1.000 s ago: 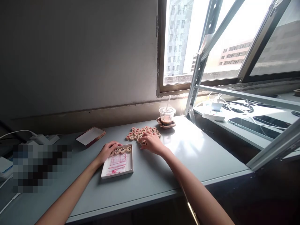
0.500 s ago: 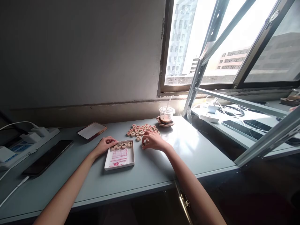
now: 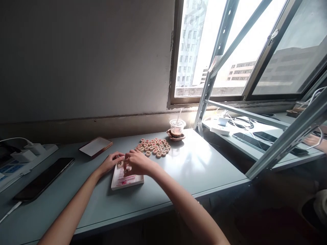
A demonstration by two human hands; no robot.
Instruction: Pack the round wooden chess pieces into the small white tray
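Note:
A shallow white tray [image 3: 127, 181] with red markings lies on the grey table [image 3: 204, 166]. My left hand [image 3: 109, 162] rests at the tray's far left corner, fingers curled against its rim beside a round wooden game piece [image 3: 120, 164]. My right hand [image 3: 136, 162] hovers over the tray's far end with fingers bent down in a pinch; what they hold is hidden. A cluster of several round wooden pieces [image 3: 153, 147] with red and black characters lies just beyond the tray.
A plastic cup with a straw [image 3: 177, 127] stands on a saucer behind the pieces. A box lid [image 3: 95, 147] lies at the left, then a dark phone [image 3: 43, 177] and a power strip [image 3: 28, 154]. A metal shelf [image 3: 255, 143] with devices and cables stands at the right, where another person's hand [image 3: 313, 140] shows.
My right hand has moved left from the loose pieces to above the tray's far end. My left hand has stayed at the tray's corner. The camera has shifted.

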